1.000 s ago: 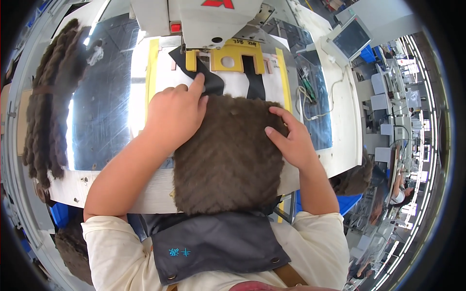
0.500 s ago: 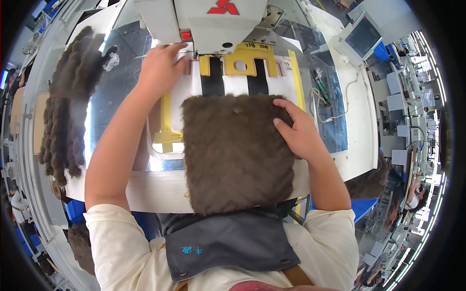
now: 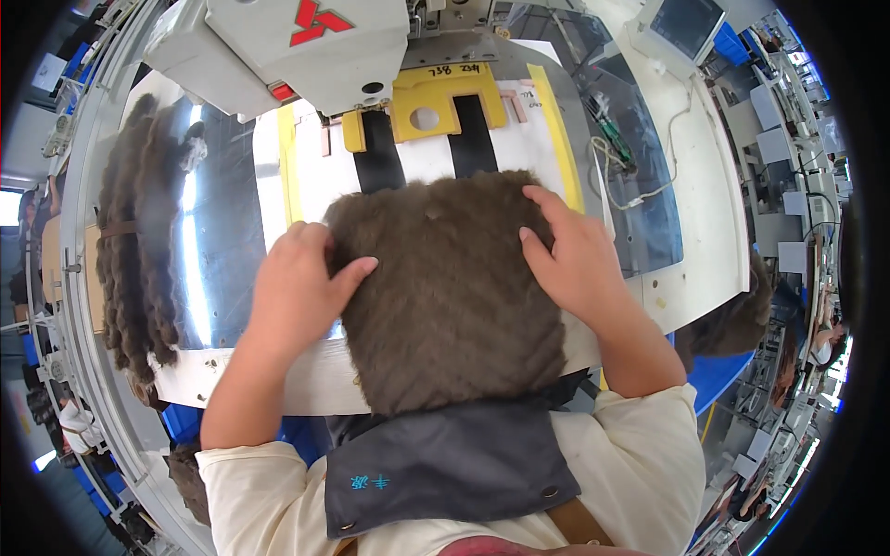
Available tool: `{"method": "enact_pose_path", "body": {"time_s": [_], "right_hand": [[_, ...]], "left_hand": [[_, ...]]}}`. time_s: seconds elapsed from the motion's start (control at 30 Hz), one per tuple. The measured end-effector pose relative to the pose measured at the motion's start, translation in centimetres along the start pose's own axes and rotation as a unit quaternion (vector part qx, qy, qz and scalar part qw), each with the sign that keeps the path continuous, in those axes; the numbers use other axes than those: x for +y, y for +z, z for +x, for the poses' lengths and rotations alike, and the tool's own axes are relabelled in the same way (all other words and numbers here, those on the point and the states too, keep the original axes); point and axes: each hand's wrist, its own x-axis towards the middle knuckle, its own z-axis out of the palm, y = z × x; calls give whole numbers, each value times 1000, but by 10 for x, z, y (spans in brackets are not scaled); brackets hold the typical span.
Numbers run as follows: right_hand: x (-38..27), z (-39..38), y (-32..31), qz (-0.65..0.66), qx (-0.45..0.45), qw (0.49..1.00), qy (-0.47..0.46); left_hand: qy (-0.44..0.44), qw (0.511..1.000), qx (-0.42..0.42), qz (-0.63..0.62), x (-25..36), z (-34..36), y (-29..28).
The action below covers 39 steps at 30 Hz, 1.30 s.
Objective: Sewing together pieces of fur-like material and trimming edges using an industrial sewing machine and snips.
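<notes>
A square brown plush fabric panel [image 3: 445, 296] lies over the table's front edge, its lower end against my apron. My left hand [image 3: 301, 278] grips its upper left side, thumb on top of the pile and the other fingers at the edge. On the upper right side my right hand [image 3: 575, 264] holds it the same way, with index finger and thumb showing; the rest of those fingers are hidden. Two black straps [image 3: 473, 130] run from the panel's far edge to a yellow clamp plate [image 3: 445, 93] with a round hole, beneath the sewing machine head [image 3: 306, 46].
Bundled brown plush pieces [image 3: 139, 241] lie at the left of the table. A white template sheet with yellow tape [image 3: 556, 139] lies under the straps. At the right are a green-handled tool [image 3: 612, 139], a white cord [image 3: 640, 199] and a screen [image 3: 686, 23].
My left hand has come back from beside the machine head to the panel's left edge and taken hold of it. The right hand keeps its place. The whole view has shifted and tilted.
</notes>
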Motion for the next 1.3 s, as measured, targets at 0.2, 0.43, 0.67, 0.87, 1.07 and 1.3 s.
{"method": "enact_pose_path", "body": {"time_s": [0.2,0.43,0.67,0.87,1.07,1.3], "right_hand": [[6,-3,2,6,11,1000,-15],[7,-10,1,-23,21,999,-27],[6,4,1,-31,-5,999,-32],[6,44,-7,-31,-6,999,-41],[-3,47,-12,-53,-30,997,-38],[-7,30,-14,-54,-47,997,-6]], "left_hand": [[-67,994,-44,-72,15,0,-1],[-93,990,0,-108,23,-13,8],[61,996,71,9,3,-3,29],[72,995,69,3,-6,37,28],[32,999,-11,15,7,40,11],[16,989,-135,55,17,52,-8]]}}
